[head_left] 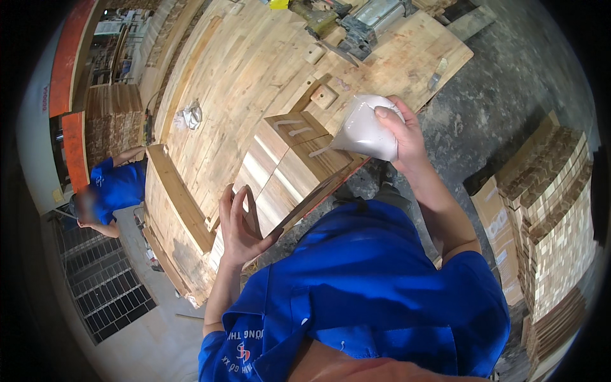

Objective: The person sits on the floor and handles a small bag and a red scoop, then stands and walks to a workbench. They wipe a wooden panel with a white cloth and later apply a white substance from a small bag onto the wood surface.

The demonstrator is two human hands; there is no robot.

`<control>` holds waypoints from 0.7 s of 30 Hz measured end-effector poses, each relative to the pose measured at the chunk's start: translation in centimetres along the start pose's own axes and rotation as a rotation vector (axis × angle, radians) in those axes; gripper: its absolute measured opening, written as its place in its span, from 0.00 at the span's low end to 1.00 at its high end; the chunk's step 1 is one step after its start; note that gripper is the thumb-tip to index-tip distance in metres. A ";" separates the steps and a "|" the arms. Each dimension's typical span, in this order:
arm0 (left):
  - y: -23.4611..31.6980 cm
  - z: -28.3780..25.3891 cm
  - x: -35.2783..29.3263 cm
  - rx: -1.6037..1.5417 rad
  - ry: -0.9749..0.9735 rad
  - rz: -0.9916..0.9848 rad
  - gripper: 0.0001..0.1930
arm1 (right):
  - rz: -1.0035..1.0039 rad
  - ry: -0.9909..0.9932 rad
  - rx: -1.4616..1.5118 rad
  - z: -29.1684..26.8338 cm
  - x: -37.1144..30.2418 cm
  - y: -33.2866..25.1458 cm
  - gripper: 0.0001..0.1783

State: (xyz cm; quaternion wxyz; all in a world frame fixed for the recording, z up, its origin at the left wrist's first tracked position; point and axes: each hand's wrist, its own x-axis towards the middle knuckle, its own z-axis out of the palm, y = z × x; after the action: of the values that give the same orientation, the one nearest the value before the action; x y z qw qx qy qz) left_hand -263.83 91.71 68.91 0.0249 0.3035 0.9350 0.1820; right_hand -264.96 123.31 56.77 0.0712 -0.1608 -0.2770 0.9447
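The right hand (407, 135) pinches a soft white plastic bag (366, 130), tip pointing left onto a brown-and-cream rectangular wooden block (286, 173), whose long axis runs lower-left along the pale wooden worktop (254, 76) to the spread left hand (243, 230).

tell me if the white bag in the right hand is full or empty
Not empty: the bag bulges, rounded and plump, in the right hand. Exactly how full, I cannot tell.

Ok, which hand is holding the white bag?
The right hand; its thumb and fingers grip the white bag. The left hand has no bag; it is spread at the wooden boards.
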 end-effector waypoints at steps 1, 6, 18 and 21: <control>-0.1 0.1 0.0 -0.001 0.004 0.011 0.50 | 0.001 0.025 0.016 0.4 -0.3 -0.3 0.08; -0.3 0.2 0.1 -0.002 0.003 0.010 0.50 | 0.004 -0.110 0.087 1.1 -1.1 0.1 0.07; -1.3 0.8 -0.4 -0.054 -0.074 -0.080 0.53 | 0.027 0.115 -0.022 -2.9 -0.8 1.6 0.10; -1.3 1.5 1.0 0.001 -0.066 -0.063 0.49 | 0.053 0.193 -0.042 -4.1 -0.1 1.9 0.14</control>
State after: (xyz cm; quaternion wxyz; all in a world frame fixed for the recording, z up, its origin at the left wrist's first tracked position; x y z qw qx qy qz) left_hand -265.14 91.82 67.15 0.0613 0.2797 0.9428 0.1707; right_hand -263.59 123.73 52.50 0.0692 -0.2598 -0.2841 0.9203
